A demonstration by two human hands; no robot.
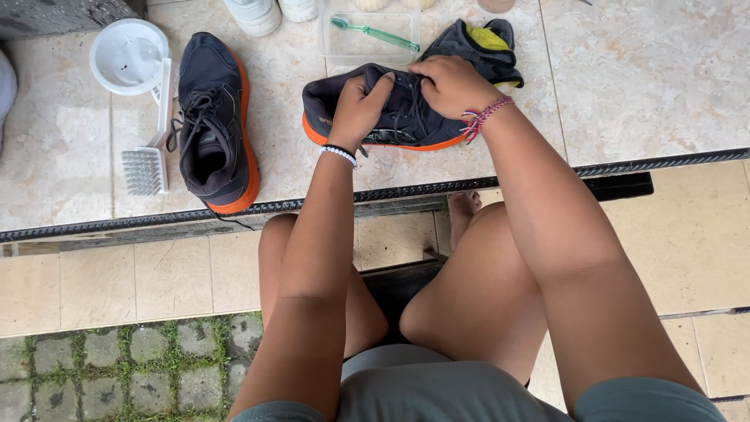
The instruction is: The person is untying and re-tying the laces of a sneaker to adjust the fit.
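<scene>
Left hand: left hand, white bead bracelet on the wrist, fingers curled and gripping the dark navy fabric running shoe with orange sole at its tongue and collar, about 11 o'clock from view centre.
Right hand: right hand, red-pink woven string bracelet on the wrist, fingers clenched on the same shoe's laces near the toe end, about 12 o'clock.
Held shoe: lies on its side on the beige marble tile step, orange sole facing the person, both hands touching it.
Second shoe: matching dark navy running shoe with orange sole, upright, laces loose, well apart at 9 o'clock of the held shoe.
Brush: white plastic scrub brush, bristles up, just beside the second shoe at its 9 o'clock.
Bowl: round white plastic bowl, at 12 o'clock of the brush, touching its handle end.
Tray: clear rectangular plastic container at 12 o'clock of the held shoe, green toothbrush lying in it.
Cloth: dark grey and yellow cloth, at 1 o'clock of the held shoe, partly behind the right hand.
Body: bare knees and grey shorts at 6 o'clock, person seated below the step.
</scene>
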